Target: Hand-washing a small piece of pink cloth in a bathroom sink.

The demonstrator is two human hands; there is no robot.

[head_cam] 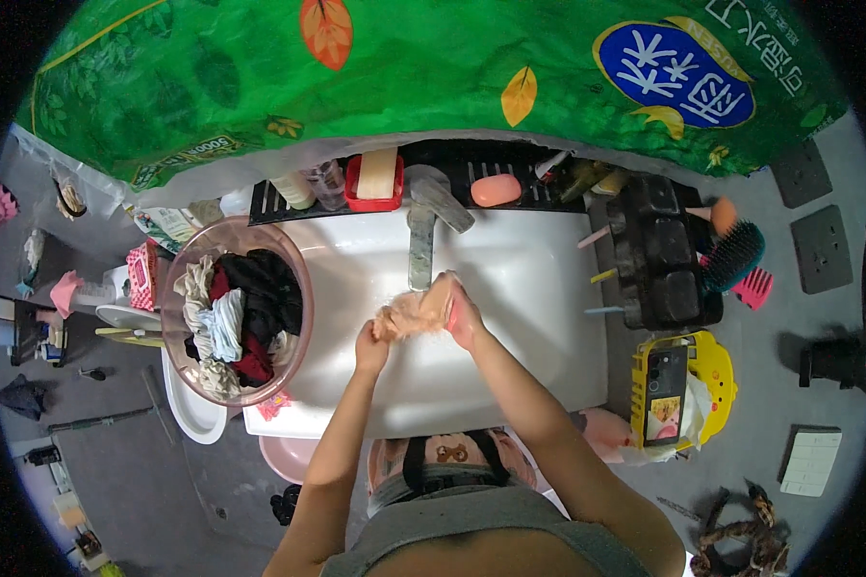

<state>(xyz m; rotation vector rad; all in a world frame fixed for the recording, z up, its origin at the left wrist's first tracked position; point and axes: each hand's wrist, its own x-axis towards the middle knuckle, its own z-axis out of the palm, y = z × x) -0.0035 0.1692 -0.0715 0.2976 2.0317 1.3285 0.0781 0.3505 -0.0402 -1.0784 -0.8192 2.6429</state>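
Below the faucet (420, 252), a wet, peach-coloured piece of fabric (418, 315) is stretched between both hands. My left hand (372, 348) grips its left end with closed fingers. At the other end my right hand (466, 317) has hold of the fabric, its fingers pointing up beside the spout. Both hands are over the basin of a white sink (541, 346). Water seems to run over the fabric, though the stream is blurred. To the left of my left hand, a translucent pink basin (305, 346) of mixed clothes rests over the sink's edge.
A red soap box (374, 204) and a pink soap bar (496, 190) are on the black back ledge. Green printed plastic (418, 79) hangs above. To the right are a black holder (657, 252) with brushes and a yellow basket (718, 404) with a phone (665, 375).
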